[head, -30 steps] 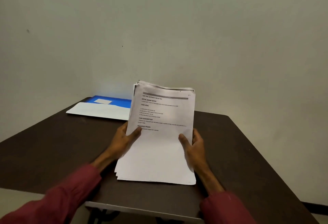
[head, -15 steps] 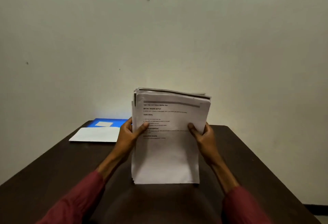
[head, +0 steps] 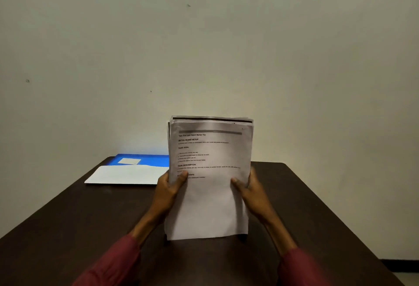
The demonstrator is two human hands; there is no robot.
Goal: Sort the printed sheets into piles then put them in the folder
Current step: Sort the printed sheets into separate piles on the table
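Holding a stack of printed sheets [head: 208, 197] upright near the middle of a dark table [head: 68, 229], lower edge on or just above the tabletop. Gripped at its left edge by the left hand [head: 167, 191] and at its right edge by the right hand [head: 252, 191], thumbs across the front page, fingers round the back and mostly hidden. Judged as the very start: no sorted piles visible, nothing filed, all sorting and loading left to do. Thin white office paper, uneven along the top, printed with black headings and short text lines, plus a dark band on a page behind. Blue folder [head: 154, 161] lying flat at the far left of the table, apart from the stack, smooth and glossy, with a small pale label and a white sheet or flap [head: 127, 174] across its near part; cannot tell which. Matte dark-brown tabletop with rounded corners.
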